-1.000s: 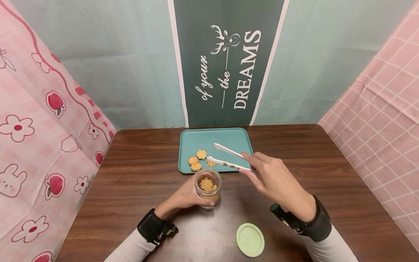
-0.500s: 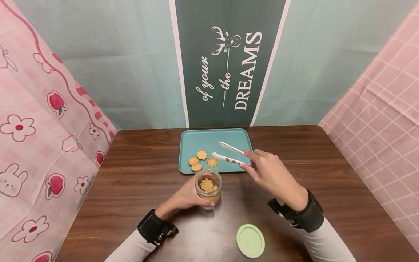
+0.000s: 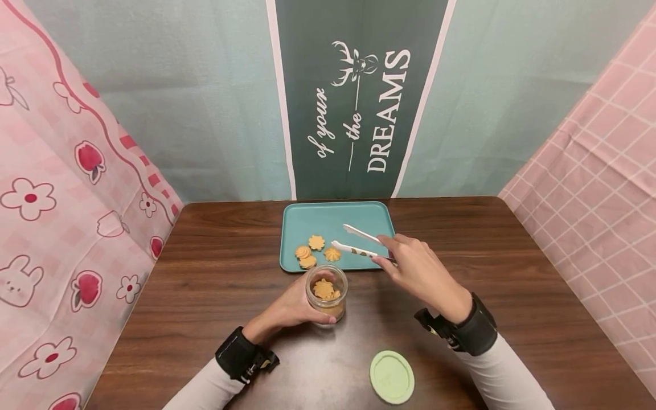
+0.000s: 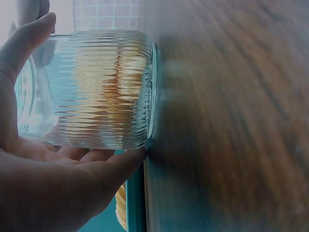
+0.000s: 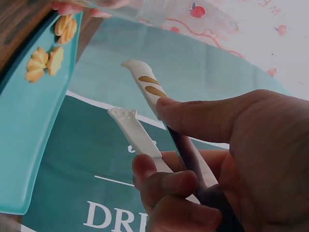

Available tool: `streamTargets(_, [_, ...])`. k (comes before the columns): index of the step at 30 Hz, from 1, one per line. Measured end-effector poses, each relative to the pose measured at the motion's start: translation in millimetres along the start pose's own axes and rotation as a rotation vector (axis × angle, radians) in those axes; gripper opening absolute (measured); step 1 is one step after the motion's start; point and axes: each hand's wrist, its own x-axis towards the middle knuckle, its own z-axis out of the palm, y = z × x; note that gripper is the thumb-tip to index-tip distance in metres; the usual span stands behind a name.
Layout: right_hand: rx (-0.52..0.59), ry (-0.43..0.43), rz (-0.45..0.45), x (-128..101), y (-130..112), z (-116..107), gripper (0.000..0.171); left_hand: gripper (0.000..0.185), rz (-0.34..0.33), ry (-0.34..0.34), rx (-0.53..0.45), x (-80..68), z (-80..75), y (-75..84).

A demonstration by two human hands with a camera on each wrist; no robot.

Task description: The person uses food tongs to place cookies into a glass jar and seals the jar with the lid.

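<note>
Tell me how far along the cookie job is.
Done: some cookies already lie in the jar, which the left hand holds on the table; its lid is off, lying nearby. In hand: the right hand holds open tongs over the tray, tips near one cookie. Left: four cookies on the tray, and the lid.

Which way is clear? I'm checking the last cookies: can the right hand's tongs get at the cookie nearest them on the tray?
Probably yes: the tongs in the right hand are open, their lower tip beside that cookie on the tray, nothing between.
</note>
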Motion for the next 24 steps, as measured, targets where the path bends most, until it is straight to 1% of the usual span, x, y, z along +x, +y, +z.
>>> streamTargets(6, [0.006,-0.031,0.010,3.9,1.7,7.8,0.032,0.077,0.000,-0.004,0.005,-0.4,-0.4,0.0])
streamTargets(16, [-0.016,-0.048,0.004,7.2,4.6,22.7,0.029,0.078,-0.008,0.000,0.011,-0.5,0.0,-0.1])
streamTargets(24, [-0.042,-0.071,0.025,10.2,7.1,34.6,0.036,0.078,-0.012,-0.005,0.012,-0.9,-0.4,0.0])
